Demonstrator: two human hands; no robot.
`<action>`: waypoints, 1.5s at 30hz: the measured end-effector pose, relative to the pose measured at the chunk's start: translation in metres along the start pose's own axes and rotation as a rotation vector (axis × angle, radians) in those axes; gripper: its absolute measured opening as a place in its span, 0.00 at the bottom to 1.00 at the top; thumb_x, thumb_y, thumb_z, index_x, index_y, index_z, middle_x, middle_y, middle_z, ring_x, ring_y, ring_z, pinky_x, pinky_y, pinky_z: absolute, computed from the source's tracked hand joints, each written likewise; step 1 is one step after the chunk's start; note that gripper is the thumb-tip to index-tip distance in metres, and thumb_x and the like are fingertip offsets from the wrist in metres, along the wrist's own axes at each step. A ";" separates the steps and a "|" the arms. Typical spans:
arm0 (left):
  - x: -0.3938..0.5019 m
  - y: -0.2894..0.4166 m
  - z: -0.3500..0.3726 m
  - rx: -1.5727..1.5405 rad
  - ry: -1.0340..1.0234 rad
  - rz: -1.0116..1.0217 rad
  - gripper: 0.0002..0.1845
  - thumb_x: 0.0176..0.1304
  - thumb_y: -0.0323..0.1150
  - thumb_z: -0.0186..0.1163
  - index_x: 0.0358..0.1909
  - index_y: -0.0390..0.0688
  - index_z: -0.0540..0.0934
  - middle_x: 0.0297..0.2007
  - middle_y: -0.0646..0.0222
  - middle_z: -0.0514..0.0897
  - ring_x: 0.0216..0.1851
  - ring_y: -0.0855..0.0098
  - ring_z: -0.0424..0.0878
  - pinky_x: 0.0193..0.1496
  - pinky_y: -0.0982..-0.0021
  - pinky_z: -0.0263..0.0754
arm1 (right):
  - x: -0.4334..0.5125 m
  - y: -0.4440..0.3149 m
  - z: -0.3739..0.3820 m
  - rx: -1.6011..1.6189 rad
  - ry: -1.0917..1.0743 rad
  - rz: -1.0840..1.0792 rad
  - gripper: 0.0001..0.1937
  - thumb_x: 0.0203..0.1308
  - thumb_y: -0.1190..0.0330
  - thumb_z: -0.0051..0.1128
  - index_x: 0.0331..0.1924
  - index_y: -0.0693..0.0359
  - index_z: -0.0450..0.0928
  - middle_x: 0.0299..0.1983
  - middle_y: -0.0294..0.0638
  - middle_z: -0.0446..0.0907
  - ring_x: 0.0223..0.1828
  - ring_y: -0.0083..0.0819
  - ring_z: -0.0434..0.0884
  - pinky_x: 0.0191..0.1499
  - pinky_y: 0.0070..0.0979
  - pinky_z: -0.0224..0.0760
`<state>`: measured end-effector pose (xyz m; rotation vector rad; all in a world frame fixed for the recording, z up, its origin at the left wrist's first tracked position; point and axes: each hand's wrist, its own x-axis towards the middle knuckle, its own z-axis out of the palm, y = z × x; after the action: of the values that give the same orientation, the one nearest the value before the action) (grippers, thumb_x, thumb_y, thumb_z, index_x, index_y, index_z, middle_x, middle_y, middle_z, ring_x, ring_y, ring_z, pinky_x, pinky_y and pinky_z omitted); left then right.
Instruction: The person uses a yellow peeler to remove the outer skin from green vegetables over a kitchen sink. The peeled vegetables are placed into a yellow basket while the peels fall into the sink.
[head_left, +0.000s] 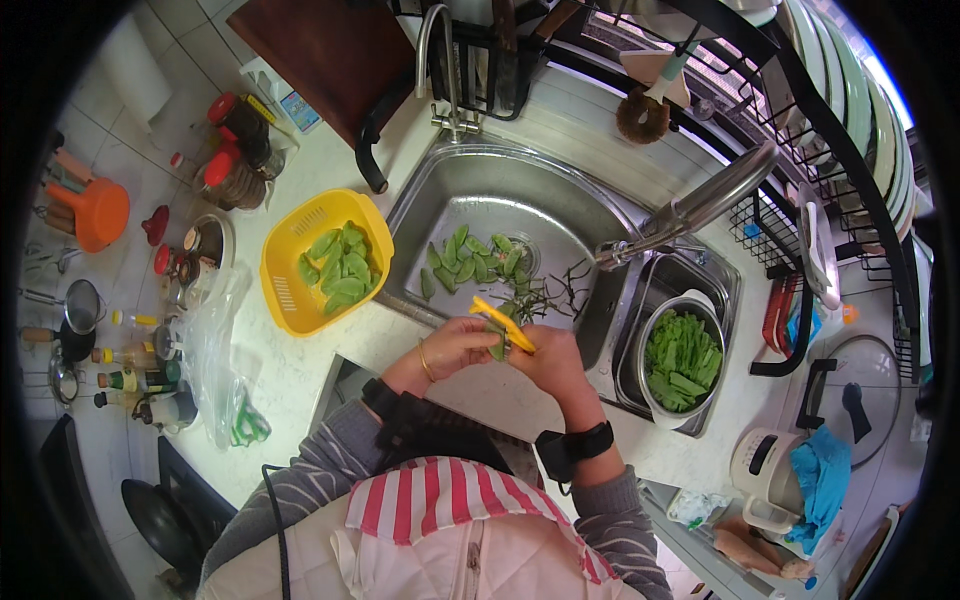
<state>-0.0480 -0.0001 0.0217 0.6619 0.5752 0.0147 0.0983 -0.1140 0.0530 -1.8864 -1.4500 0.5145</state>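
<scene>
My left hand (457, 349) holds a green flat bean pod (496, 341) over the near edge of the steel sink (487, 169). In my right hand (551, 360) is a yellow-handled peeler (504, 324), held against the pod; its blade is mostly hidden. Below my hands, more flat pods (457, 255) lie on the sink floor near the drain, beside dark thin trimmings (555, 292). A yellow plastic basket (277, 247) stands left of the sink with several pods (345, 270) in it.
A white-rimmed pot (720, 322) of cut green vegetables (682, 360) sits in the small right basin. The pull-out faucet (705, 199) reaches over the sink's right side. A plastic bag (214, 352), jars (240, 176) and bottles (135, 356) stand at the left.
</scene>
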 end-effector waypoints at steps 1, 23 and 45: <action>-0.001 0.002 -0.001 0.000 0.013 -0.016 0.07 0.56 0.30 0.56 0.36 0.42 0.75 0.32 0.74 0.78 0.30 0.81 0.74 0.36 0.80 0.69 | 0.002 0.002 -0.002 0.013 0.011 0.049 0.07 0.39 0.68 0.56 0.20 0.62 0.71 0.17 0.48 0.72 0.21 0.47 0.73 0.24 0.35 0.67; -0.006 0.021 -0.035 -0.434 -0.281 -0.057 0.11 0.45 0.38 0.48 0.18 0.42 0.63 0.12 0.73 0.61 0.14 0.78 0.56 0.19 0.77 0.50 | 0.040 0.056 -0.008 0.167 0.181 0.385 0.13 0.49 0.63 0.56 0.34 0.64 0.74 0.18 0.41 0.75 0.16 0.32 0.72 0.20 0.23 0.64; 0.021 -0.002 0.012 -0.661 0.078 0.235 0.05 0.60 0.33 0.54 0.31 0.44 0.75 0.24 0.74 0.76 0.27 0.79 0.72 0.32 0.81 0.68 | 0.009 -0.001 0.016 0.290 0.180 0.239 0.11 0.57 0.69 0.49 0.41 0.64 0.64 0.25 0.47 0.77 0.22 0.40 0.77 0.25 0.30 0.68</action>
<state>-0.0249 -0.0043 0.0175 0.0808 0.5233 0.4347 0.0896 -0.1012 0.0437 -1.8269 -0.9823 0.6143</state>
